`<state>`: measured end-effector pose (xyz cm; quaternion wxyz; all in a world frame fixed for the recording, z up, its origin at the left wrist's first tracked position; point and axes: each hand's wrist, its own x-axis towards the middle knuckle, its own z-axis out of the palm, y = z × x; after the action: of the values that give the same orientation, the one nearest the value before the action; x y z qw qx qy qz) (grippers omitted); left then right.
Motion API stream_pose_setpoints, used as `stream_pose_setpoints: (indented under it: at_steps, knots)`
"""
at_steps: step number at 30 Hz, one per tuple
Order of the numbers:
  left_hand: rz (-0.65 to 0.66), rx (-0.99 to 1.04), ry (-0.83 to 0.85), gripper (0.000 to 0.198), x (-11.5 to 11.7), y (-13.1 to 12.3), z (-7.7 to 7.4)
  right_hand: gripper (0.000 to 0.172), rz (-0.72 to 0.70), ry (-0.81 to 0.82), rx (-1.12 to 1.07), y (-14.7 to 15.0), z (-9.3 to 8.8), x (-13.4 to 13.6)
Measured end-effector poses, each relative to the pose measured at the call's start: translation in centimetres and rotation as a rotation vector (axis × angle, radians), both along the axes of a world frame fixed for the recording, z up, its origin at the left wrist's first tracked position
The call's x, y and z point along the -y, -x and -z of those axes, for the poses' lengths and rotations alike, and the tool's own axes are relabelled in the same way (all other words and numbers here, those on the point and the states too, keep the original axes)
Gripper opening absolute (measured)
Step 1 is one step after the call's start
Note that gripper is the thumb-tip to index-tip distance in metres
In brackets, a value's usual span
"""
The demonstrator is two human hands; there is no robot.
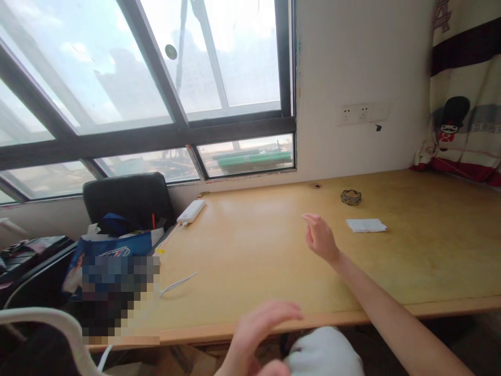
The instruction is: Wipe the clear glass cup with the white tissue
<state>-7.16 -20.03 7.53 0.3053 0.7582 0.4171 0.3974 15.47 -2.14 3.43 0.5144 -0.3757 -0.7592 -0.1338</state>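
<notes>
My left hand (pixel 264 329) is over the table's front edge, slightly blurred, its fingers stretched to the right and its thumb apart. Nothing shows in it. Above the middle of the yellow wooden table (pixel 250 261) is my right hand (pixel 321 239), fingers pointing left with a gap to the thumb, holding nothing I can see. To its right lies a folded white paper or tissue (pixel 367 225), closest to that hand. Behind the paper sits a dark, openwork ring-shaped object (pixel 351 197), whose kind I cannot make out.
A white power bank (pixel 191 211) with a cable lies at the table's left back edge. Another white cable end (pixel 178 284) rests nearer the front. On the left stand a black chair (pixel 127 196) and a blue bag (pixel 113 250). A wall socket (pixel 362 113) and curtain (pixel 465 104) are behind.
</notes>
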Motion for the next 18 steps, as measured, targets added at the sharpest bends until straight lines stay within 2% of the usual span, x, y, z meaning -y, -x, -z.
stream_pose_setpoints:
  at_steps: [2,4,6,9,11,14,16,18]
  knots:
    - [0.016,-0.074,-0.054,0.034,-4.9,-1.1,-0.4,0.034,0.056,0.115,-0.02,-0.6,2.1,-2.6]
    - [-0.023,-0.121,-0.139,0.026,-10.2,-2.3,-0.1,0.03,0.113,0.199,-0.086,-0.9,3.9,-3.8]
    - [-0.05,-0.162,-0.191,0.023,-15.3,-3.6,0.9,0.028,0.144,0.263,-0.108,-0.9,4.9,-4.0]
    - [-0.151,-0.215,-0.204,0.034,-21.1,-5.4,3.4,0.026,0.132,0.347,-0.077,-0.8,5.4,-4.0]
    - [-0.231,-0.167,-0.178,0.038,-23.4,-6.5,5.2,0.025,0.119,0.396,-0.042,-0.6,5.4,-4.1]
    - [-0.368,-0.039,-0.098,0.039,-24.7,-7.4,7.6,0.023,0.156,0.458,0.004,-0.7,5.7,-4.4]
    - [-0.425,0.014,-0.046,0.04,-24.6,-7.3,8.7,0.022,0.284,0.478,0.014,-1.1,6.0,-4.7]
    - [-0.428,0.033,-0.029,0.04,-24.2,-6.9,9.3,0.022,0.49,0.487,0.009,-1.7,6.3,-4.9]
